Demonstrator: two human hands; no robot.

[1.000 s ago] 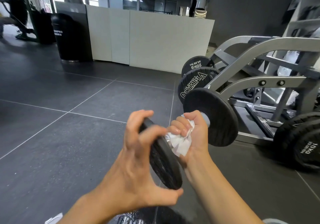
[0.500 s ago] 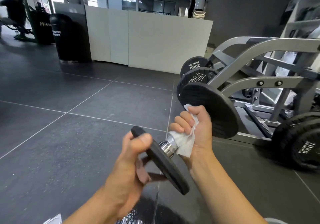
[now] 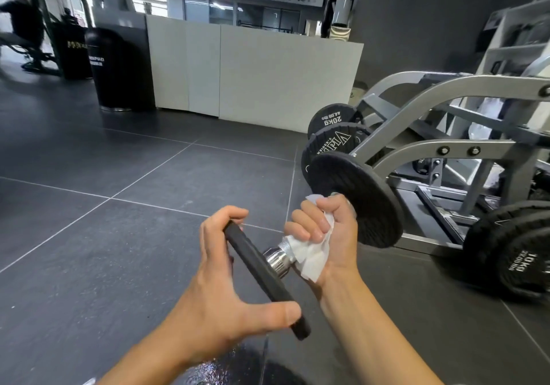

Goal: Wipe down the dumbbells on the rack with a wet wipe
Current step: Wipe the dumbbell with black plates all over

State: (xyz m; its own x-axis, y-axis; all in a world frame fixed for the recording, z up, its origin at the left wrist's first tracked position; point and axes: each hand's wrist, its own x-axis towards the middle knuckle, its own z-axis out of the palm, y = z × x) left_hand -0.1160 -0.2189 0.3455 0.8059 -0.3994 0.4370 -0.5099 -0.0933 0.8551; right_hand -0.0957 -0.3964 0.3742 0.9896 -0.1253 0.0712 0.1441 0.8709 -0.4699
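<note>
Head view: my right hand (image 3: 327, 230) fists a crumpled white wet wipe (image 3: 312, 253) around the knurled chrome handle (image 3: 278, 258) of a black round-plated dumbbell (image 3: 357, 200); my left hand (image 3: 226, 280) clamps its near matte plate (image 3: 262, 277) at 7 o'clock. At 2 o'clock stands the grey steel rack (image 3: 440, 122).

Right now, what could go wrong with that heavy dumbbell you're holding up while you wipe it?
1. The dumbbell is off the floor, held only by the left hand pinching the near plate's rim and the right hand on the handle. A slip could drop it toward the tiles.
2. The wet wipe lies between palm and handle, which may make that grip slippery.
</note>
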